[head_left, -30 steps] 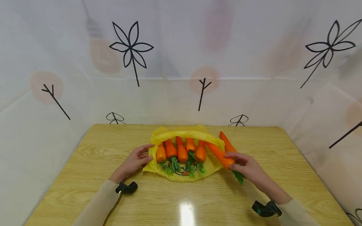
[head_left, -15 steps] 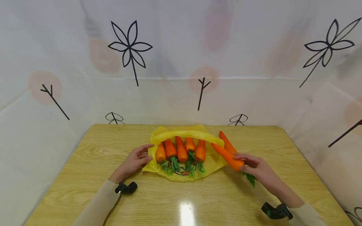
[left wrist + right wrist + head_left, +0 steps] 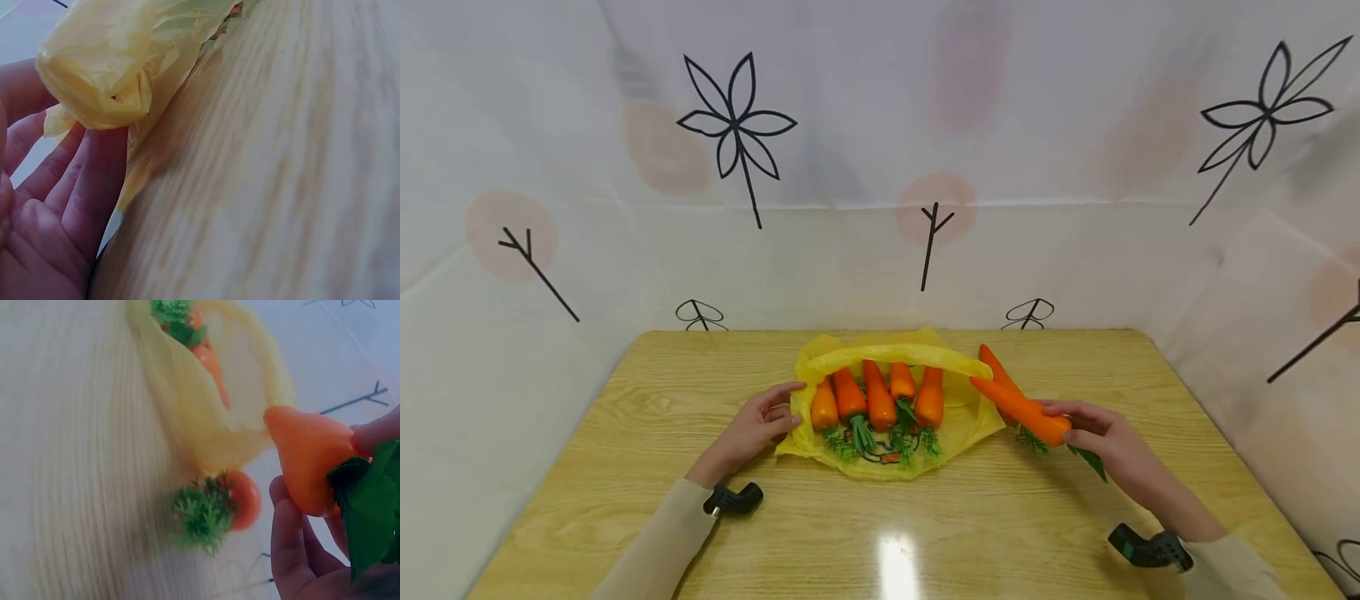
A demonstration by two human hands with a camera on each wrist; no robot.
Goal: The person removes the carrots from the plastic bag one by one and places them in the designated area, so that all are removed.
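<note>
A yellow plastic bag [image 3: 966, 421] lies on its side with its mouth facing me, and several orange carrots [image 3: 880, 404] with green tops show inside. At its left edge my left hand [image 3: 760, 429] holds the rim; the left wrist view shows fingers [image 3: 94, 187] against the folded plastic. Off the bag's right side, my right hand [image 3: 1120, 454] grips a carrot [image 3: 1022, 410] near its leafy end, its tip pointing toward the bag. Behind and below that one, another carrot [image 3: 995, 367] rests on the table, its feathery greens [image 3: 203, 509] visible in the right wrist view.
The wooden table [image 3: 820, 542] stretches to a white patterned cloth [image 3: 850, 267] hanging behind and at both sides. Dark wrist devices [image 3: 733, 500] sit on both of the person's wrists. Light glares off the table's front middle.
My right hand has moved right and slightly down, drawing the carrot out from the bag's mouth to beside its right rim. The left hand and the bag have stayed nearly in place.
</note>
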